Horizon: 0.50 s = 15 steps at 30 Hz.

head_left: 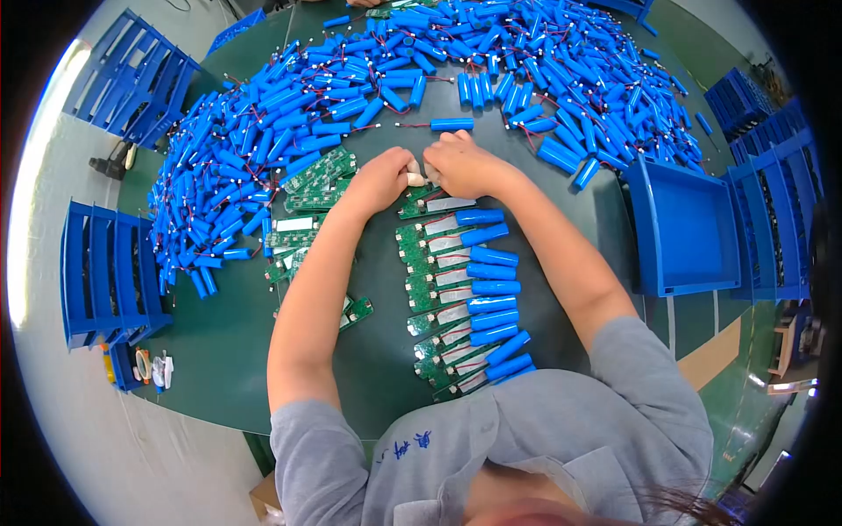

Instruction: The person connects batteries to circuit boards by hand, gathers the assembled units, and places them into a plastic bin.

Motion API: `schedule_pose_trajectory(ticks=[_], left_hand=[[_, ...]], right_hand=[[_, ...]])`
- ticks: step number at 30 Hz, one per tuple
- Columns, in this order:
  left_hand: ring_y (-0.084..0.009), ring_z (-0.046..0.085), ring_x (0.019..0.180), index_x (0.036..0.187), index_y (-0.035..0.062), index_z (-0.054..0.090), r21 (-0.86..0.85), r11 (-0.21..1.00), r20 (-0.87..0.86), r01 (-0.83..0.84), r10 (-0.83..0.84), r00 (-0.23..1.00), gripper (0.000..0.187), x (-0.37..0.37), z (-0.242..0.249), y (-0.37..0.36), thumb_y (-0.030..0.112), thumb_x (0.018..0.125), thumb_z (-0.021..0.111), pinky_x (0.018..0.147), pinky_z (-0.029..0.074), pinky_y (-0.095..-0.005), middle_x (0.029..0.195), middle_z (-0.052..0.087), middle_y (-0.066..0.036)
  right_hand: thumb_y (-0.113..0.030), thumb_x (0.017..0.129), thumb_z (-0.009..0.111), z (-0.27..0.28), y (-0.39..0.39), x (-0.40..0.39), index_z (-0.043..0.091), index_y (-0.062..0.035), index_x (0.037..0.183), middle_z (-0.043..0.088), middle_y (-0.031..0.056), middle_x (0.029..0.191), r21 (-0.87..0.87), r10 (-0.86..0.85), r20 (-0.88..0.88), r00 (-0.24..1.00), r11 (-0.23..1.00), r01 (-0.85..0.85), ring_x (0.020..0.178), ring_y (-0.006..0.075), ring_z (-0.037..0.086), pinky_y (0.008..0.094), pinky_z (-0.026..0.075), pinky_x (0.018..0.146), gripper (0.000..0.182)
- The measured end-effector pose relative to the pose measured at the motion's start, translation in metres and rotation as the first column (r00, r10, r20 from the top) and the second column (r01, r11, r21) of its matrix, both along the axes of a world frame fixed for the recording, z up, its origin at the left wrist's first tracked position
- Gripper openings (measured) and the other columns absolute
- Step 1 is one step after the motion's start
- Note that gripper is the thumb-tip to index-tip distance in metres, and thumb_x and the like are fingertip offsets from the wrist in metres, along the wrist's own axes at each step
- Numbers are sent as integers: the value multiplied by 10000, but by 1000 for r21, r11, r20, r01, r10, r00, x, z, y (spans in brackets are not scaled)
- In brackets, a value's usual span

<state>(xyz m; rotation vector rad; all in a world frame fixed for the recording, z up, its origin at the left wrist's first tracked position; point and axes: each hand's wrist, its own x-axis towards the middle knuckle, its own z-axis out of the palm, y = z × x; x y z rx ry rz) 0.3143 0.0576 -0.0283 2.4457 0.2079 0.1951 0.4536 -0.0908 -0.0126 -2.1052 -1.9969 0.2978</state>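
Observation:
My left hand [386,180] and my right hand [460,164] meet at the far end of a row of green circuit boards. Fingers on both are pinched closed, some wearing pale finger covers; whatever lies between the fingertips is too small to make out. Just below them is the nearest green circuit board [412,209], partly hidden by the hands. Several more boards run down toward my body, each with a white strip and a blue cylindrical battery [481,216] joined by red wires. Beyond my right hand lies a single blue battery [452,124] with its lead pointing left.
Loose blue batteries [561,70] with wired connectors heap in an arc across the far table. Stacked circuit boards [298,224] lie beside my left forearm. A blue bin [688,232] stands at right, blue racks [110,272] at left. Another person's hand [364,3] shows at the top.

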Motion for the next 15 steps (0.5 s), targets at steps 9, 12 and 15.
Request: schedule_pose_trajectory(ticks=[9, 12, 15], left_hand=[[-353, 585, 899, 855, 50, 585, 3, 1000, 67, 28, -28, 997, 37, 2, -8, 3, 60, 831, 560, 778, 466, -435, 904, 595, -135], [-342, 588, 929, 861, 55, 595, 43, 999, 26, -29, 28, 999, 80, -3, 4, -1, 97, 805, 634, 801, 466, -431, 918, 608, -129], [-322, 591, 961, 909, 71, 627, 278, 948, 218, -156, 96, 971, 283, -20, 11, 9, 196, 705, 780, 844, 469, -424, 973, 639, -122]], right_hand=[[-108, 808, 553, -1, 3, -9, 601, -54, 919, 636, 133, 1004, -34, -76, -40, 996, 997, 75, 1020, 322, 546, 437, 369, 892, 133], [-128, 805, 565, -4, 1, -10, 614, -69, 926, 634, 130, 1011, -36, -118, -75, 990, 993, 116, 1027, 327, 546, 454, 376, 892, 144], [-153, 802, 583, 6, -1, -2, 643, -108, 938, 626, 124, 1029, -43, -133, -124, 983, 991, 129, 1045, 330, 539, 472, 376, 902, 155]])
